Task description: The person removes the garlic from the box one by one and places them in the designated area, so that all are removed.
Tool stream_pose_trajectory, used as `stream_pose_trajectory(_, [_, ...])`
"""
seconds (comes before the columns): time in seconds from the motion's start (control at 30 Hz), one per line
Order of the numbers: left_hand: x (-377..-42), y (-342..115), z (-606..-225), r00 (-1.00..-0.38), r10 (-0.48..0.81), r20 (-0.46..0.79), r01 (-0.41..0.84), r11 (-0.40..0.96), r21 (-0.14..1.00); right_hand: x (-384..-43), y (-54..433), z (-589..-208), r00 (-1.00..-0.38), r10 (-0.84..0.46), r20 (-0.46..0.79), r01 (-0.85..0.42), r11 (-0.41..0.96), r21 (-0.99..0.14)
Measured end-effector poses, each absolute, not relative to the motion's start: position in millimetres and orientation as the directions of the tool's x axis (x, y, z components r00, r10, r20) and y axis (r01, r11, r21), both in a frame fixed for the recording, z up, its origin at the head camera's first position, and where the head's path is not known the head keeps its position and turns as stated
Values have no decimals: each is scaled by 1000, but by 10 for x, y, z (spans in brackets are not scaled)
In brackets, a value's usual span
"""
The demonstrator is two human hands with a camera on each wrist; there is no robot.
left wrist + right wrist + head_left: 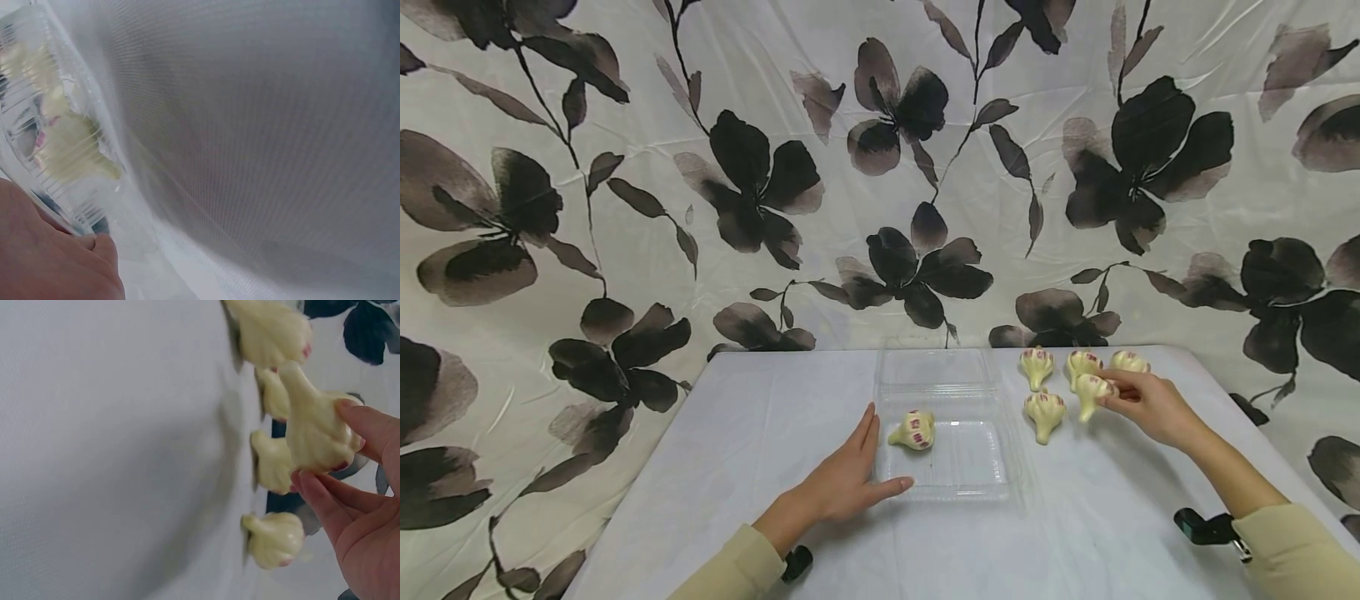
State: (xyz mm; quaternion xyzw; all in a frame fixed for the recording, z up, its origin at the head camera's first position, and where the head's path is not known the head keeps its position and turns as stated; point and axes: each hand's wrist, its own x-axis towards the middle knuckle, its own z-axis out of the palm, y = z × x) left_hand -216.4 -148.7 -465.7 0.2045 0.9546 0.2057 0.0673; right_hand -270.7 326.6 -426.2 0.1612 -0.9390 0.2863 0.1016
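Observation:
My right hand [1152, 406] pinches a garlic bulb [319, 428] between thumb and fingertips, lifted off the table in the right wrist view. Several more pale yellow bulbs with reddish marks stand around it, among them a front garlic bulb [1044, 416] and a back one [1036, 367]. A clear plastic container [970, 493] lies with its lid [936, 371] folded back. One garlic bulb [916, 431] rests inside, toward the left. My left hand [844, 477], thumb and fingers spread, touches the container's left side and front corner; through its ribbed wall the bulb shows in the left wrist view.
A white cloth covers the table [737, 425]. Behind it hangs a white curtain [820, 208] printed with dark flowers. The loose bulbs stand near the table's back edge, right of the container.

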Motion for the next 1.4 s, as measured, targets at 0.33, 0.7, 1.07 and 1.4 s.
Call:
stream_pose_trajectory(0.33, [-2166, -1487, -4666, -908, 415, -53, 358, 838, 411, -2770, 3361, -4469, -937, -252, 243, -343, 801, -492])
stream_pose_trajectory(0.7, [-2150, -1487, -4639, -905, 423, -42, 370, 832, 414, -2801, 3380, -4533, -954, -243, 175, -299, 811, -503])
stream_pose_trajectory(1.07, [-2154, -1486, -4648, -905, 422, -51, 365, 832, 418, -2862, 3386, -4616, -959, -262, 111, -280, 792, -542])
stream_pose_trajectory(1.4, [-2153, -1490, -4646, -907, 418, -56, 360, 835, 417, -2857, 3360, -4658, -951, -271, 147, -307, 787, -535])
